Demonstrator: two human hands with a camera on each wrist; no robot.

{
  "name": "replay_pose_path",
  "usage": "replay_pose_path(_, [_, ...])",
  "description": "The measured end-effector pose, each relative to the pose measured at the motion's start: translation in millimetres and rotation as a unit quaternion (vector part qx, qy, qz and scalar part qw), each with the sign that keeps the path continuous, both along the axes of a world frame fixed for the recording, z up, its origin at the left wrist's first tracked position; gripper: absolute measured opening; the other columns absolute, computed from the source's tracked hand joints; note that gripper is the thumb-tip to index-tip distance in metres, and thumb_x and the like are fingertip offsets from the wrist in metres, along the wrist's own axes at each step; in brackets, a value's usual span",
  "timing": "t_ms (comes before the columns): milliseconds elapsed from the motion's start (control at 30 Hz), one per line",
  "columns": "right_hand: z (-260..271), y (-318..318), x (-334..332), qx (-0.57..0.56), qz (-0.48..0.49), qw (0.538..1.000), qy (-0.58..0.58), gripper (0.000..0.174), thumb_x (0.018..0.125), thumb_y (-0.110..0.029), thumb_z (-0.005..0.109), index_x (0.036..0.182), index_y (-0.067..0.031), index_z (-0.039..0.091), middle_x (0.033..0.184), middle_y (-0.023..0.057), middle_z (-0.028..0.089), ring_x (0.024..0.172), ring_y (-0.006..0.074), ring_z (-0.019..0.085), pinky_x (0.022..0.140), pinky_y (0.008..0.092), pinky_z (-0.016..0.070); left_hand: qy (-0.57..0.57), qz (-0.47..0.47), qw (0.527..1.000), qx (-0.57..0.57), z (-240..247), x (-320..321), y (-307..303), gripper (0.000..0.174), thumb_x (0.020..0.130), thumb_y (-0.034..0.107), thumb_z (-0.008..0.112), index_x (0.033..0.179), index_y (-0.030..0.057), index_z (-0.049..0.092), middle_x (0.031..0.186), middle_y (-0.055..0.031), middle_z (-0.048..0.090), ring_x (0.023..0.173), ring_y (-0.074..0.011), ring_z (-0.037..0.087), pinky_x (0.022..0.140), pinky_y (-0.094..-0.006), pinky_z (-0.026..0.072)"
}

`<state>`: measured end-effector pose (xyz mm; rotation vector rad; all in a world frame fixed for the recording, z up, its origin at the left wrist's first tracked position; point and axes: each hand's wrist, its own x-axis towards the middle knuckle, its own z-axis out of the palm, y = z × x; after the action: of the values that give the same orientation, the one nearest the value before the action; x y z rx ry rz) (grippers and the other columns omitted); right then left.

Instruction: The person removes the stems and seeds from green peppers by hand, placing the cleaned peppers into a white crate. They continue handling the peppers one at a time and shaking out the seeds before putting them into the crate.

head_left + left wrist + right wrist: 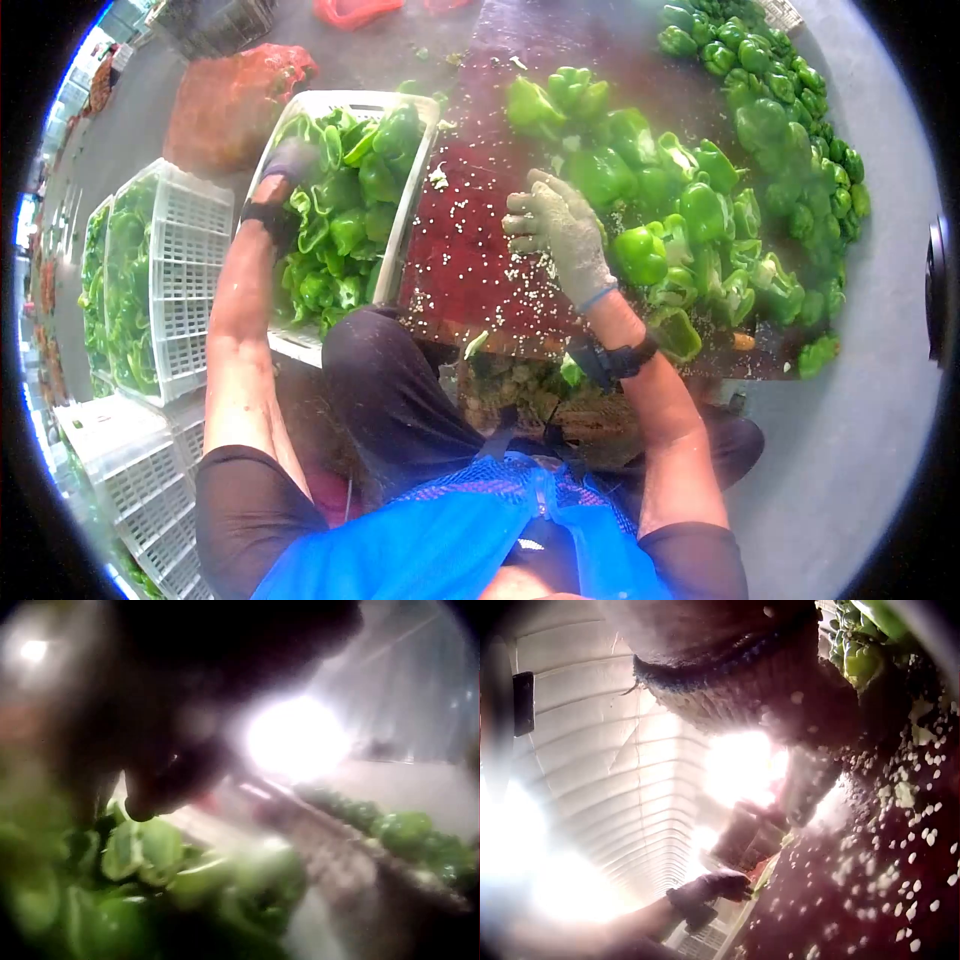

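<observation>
In the head view the left hand (pixel 290 160), dark-gloved and blurred, is over the left part of a white crate (pixel 408 220) of cut green peppers (pixel 348 230). The left wrist view shows that hand as a dark shape (pixel 172 735) above pepper pieces (pixel 142 851); whether it holds one cannot be told. The right hand (pixel 560 228), in a pale seed-covered glove, is over the red table (pixel 450 270), its fingers extended leftward and nothing seen in them. Just right of it lie a whole green pepper (pixel 638 255) and halved ones (pixel 705 212).
More whole peppers (pixel 800 150) are heaped along the table's right side. White seeds are scattered over the red surface. Crates of peppers (pixel 180 280) stand at the left, with an orange mesh sack (pixel 235 105) behind. The person's knees are under the table's near edge.
</observation>
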<state>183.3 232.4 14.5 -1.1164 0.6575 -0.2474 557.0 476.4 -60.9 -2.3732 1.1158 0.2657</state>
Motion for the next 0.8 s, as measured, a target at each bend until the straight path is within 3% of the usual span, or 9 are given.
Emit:
replay_pose_path(33, [1.0,-2.8,-0.5,0.004,-0.003,1.000,-0.011,0.041,0.097,-0.025,0.051,0.132,-0.0032,0.045,0.099,0.0108,0.063,0.075,0.0162,0.065,0.061,0.0279,0.0555,0.001,-0.123,0.992,-0.034,9.5,-3.8,-11.1,0.015,0.082,0.016,0.060,0.092,0.0104,0.070,0.089,-0.0131,0.068,0.072,-0.0241,0.065,0.065,-0.0368,0.0525])
replay_pose_path(100, [1.8,-9.7,-4.6,0.016,-0.004,0.999,-0.028,0.041,0.097,-0.024,0.050,0.132,-0.0026,0.045,0.100,0.0112,0.063,0.076,0.0169,0.065,0.061,0.0286,0.0558,0.426,0.175,0.830,-0.315,68.1,-85.8,-56.2,0.018,0.087,0.019,0.060,0.099,0.0100,0.070,0.089,-0.0117,0.069,0.073,-0.0211,0.066,0.066,-0.0322,0.0528])
replay_pose_path(133, [-1.2,-13.2,-7.1,0.010,-0.006,0.999,-0.043,0.042,0.097,-0.025,0.050,0.131,-0.0016,0.045,0.099,0.0117,0.063,0.077,0.0172,0.065,0.062,0.0294,0.0560,0.531,-0.098,0.775,-0.330,77.3,-115.8,-64.2,0.032,0.089,0.035,0.061,0.100,0.0062,0.069,0.084,-0.0097,0.068,0.071,-0.0189,0.065,0.064,-0.0316,0.0520])
replay_pose_path(233, [-2.7,-24.4,-11.1,-0.001,-0.018,0.999,-0.027,0.044,0.097,-0.027,0.051,0.131,-0.0012,0.045,0.100,0.0129,0.063,0.077,0.0179,0.065,0.063,0.0302,0.0561,0.254,-0.134,0.957,-0.049,135.6,-203.5,-124.9,0.041,0.089,0.043,0.059,0.089,0.0019,0.065,0.073,-0.0114,0.065,0.066,-0.0260,0.063,0.060,-0.0362,0.0506])
replay_pose_path(300, [-8.9,-27.1,-16.8,0.008,-0.029,0.999,-0.030,0.044,0.096,-0.028,0.051,0.131,-0.0013,0.046,0.100,0.0133,0.063,0.077,0.0182,0.065,0.063,0.0302,0.0561,0.101,-0.300,0.920,-0.233,116.2,-194.0,-160.1,0.030,0.087,0.036,0.059,0.081,0.0063,0.061,0.074,-0.0150,0.057,0.068,-0.0342,0.061,0.063,-0.0462,0.0498])
replay_pose_path(333, [-9.2,-26.6,-19.0,0.012,-0.029,0.999,-0.025,0.044,0.096,-0.028,0.052,0.131,-0.0015,0.046,0.100,0.0132,0.063,0.077,0.0183,0.065,0.063,0.0301,0.0561,0.136,-0.153,0.900,-0.385,136.1,-208.5,-175.2,0.023,0.086,0.031,0.060,0.086,0.0080,0.062,0.082,-0.0136,0.061,0.073,-0.0342,0.063,0.066,-0.0449,0.0510])
replay_pose_path(367, [-8.4,-25.9,-18.5,0.015,-0.027,0.999,-0.020,0.044,0.096,-0.028,0.052,0.131,-0.0016,0.046,0.101,0.0131,0.063,0.077,0.0184,0.065,0.063,0.0301,0.0561,0.120,-0.230,0.856,-0.447,130.8,-201.0,-190.1,0.024,0.086,0.030,0.058,0.090,0.0071,0.063,0.085,-0.0122,0.063,0.076,-0.0342,0.064,0.071,-0.0422,0.0519])
replay_pose_path(533, [-7.4,-19.5,-12.7,0.073,-0.003,0.997,-0.020,0.048,0.096,-0.025,0.052,0.136,-0.0027,0.039,0.103,0.0133,0.061,0.075,0.0190,0.065,0.057,0.0306,0.0561,0.093,-0.145,0.961,-0.215,112.4,-206.5,-268.7,0.029,0.080,0.024,0.064,0.101,0.0054,0.064,0.087,-0.0145,0.067,0.087,-0.0298,0.067,0.077,-0.0394,0.0535])
replay_pose_path(800, [-11.7,-25.5,-2.6,0.126,-0.025,0.991,-0.043,0.060,0.096,-0.032,0.050,0.146,-0.0111,0.023,0.112,0.0203,0.054,0.078,0.0261,0.064,0.057,0.0368,0.0576,0.185,-0.074,0.931,-0.307,86.0,-192.1,-232.4,0.036,0.078,0.029,0.064,0.108,0.0114,0.061,0.104,-0.0126,0.066,0.097,-0.0322,0.064,0.083,-0.0395,0.0509])
